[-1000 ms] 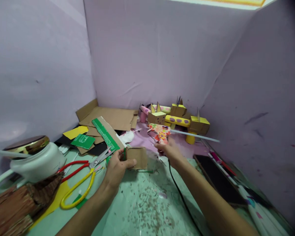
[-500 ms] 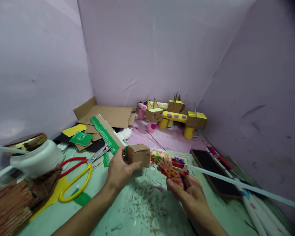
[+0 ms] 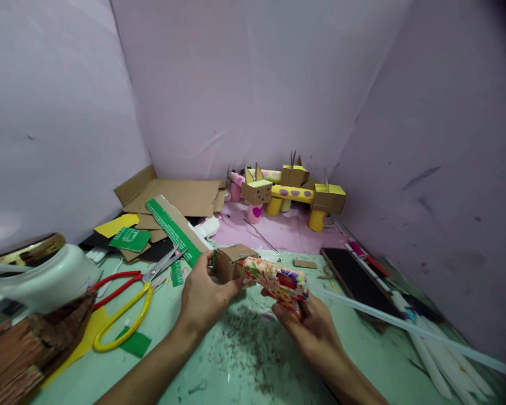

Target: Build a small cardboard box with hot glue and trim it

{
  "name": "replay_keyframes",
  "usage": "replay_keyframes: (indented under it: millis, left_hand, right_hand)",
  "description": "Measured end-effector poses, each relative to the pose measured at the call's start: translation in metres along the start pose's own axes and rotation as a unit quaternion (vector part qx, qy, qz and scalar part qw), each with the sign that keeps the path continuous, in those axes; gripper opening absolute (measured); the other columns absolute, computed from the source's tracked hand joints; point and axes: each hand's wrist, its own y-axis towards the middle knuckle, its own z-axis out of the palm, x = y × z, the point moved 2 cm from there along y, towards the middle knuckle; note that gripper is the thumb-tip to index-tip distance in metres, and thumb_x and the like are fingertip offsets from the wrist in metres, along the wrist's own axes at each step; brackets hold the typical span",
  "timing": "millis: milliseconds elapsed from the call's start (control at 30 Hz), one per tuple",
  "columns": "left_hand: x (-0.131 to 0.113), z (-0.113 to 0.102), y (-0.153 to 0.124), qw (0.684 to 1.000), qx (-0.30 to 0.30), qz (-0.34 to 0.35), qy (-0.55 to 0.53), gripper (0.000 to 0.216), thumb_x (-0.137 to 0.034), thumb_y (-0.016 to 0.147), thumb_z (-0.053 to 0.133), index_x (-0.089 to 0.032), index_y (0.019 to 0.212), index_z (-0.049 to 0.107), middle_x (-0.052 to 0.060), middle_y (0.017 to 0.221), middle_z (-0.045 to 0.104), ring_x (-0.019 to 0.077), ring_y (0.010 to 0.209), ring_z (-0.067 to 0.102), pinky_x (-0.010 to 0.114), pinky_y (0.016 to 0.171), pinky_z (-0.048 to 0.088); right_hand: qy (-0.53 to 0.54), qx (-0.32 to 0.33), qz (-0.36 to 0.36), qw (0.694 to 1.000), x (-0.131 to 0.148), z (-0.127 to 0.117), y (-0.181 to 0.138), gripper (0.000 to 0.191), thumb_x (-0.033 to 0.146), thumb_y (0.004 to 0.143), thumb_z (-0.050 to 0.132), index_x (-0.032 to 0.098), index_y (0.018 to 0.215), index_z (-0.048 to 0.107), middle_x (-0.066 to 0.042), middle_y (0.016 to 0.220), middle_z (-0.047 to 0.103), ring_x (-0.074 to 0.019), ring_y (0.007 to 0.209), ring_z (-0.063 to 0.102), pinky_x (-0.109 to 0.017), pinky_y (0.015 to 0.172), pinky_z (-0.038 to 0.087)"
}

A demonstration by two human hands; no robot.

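Observation:
My left hand [image 3: 202,295] grips a small brown cardboard box [image 3: 229,262] just above the green table. My right hand [image 3: 310,326] is wrapped round the handle of a flower-patterned glue gun [image 3: 275,279]. The gun's nozzle touches the right side of the box. A long clear glue stick [image 3: 405,329] runs out of the gun's back toward the right edge.
Red scissors [image 3: 122,278] and yellow scissors [image 3: 122,326] lie left of my hands. A white jar [image 3: 46,278] and cardboard scraps [image 3: 172,197] are further left. Yellow cardboard animal figures [image 3: 290,191] stand at the back. A black slab [image 3: 358,278] and pens lie right.
My right hand took the glue gun from the back of the table and brought it to the box. The box turned slightly in my left hand.

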Motion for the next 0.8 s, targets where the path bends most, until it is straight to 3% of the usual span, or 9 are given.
replay_keyframes:
  millis: [133,400,800]
  left_hand:
    - [-0.0020,0.0015,-0.0016,1.000,0.024,-0.002,-0.008,0.074,-0.048,0.053,0.081,-0.015,0.114,0.055,0.013,0.108,0.069,0.0310,0.097,0.064,0.043,0.086,0.051]
    - [-0.0014,0.0018,-0.0007,1.000,0.015,0.004,-0.015,0.072,-0.044,0.052,0.082,-0.016,0.113,0.056,0.014,0.109,0.068,0.0326,0.099,0.064,0.044,0.089,0.049]
    - [-0.0051,0.0020,-0.0013,0.999,0.024,0.020,-0.008,0.070,-0.043,0.055,0.082,-0.013,0.113,0.056,0.013,0.109,0.067,0.0301,0.096,0.062,0.043,0.087,0.049]
  right_hand:
    - [0.015,-0.001,-0.012,1.000,0.0016,0.0005,0.0003,0.028,0.034,0.082,0.056,0.015,0.097,0.070,-0.010,0.088,0.076,-0.0276,0.083,0.072,-0.034,0.073,0.057]
    - [0.041,-0.003,0.001,0.999,0.0016,0.0011,-0.0007,0.027,0.033,0.081,0.058,0.015,0.098,0.070,-0.011,0.091,0.076,-0.0286,0.085,0.071,-0.036,0.075,0.057]
    - [0.041,-0.012,0.013,0.999,-0.0026,0.0013,-0.0013,0.022,0.034,0.081,0.058,0.016,0.085,0.071,-0.009,0.081,0.075,-0.0261,0.076,0.070,-0.033,0.068,0.055]
